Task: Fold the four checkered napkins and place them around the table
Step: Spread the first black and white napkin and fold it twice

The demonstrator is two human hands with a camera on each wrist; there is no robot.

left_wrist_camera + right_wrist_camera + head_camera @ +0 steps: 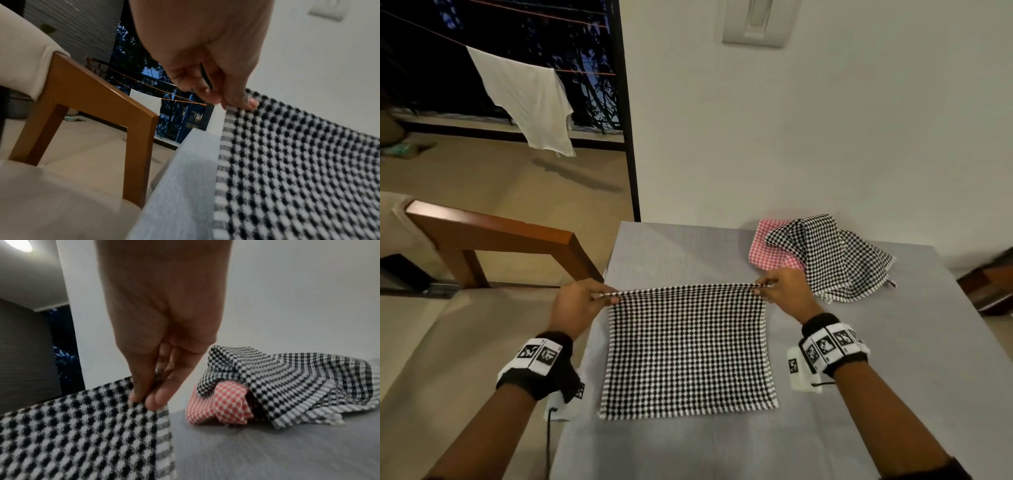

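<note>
A black-and-white checkered napkin (686,349) is spread on the grey table (859,394), its near edge flat and its far edge lifted. My left hand (604,298) pinches the far left corner (236,110). My right hand (765,287) pinches the far right corner (152,405). At the table's far right lies a heap: crumpled black-and-white checkered napkins (835,260) on top of a red-and-white checkered napkin (770,246). The same heap shows in the right wrist view, black-and-white cloth (287,382) over the red one (222,402).
A wooden chair (493,236) with a cream seat (51,203) stands close to the table's left edge. The table's far side meets a white wall (825,137). A white cloth (527,99) hangs on a line outside the dark doorway.
</note>
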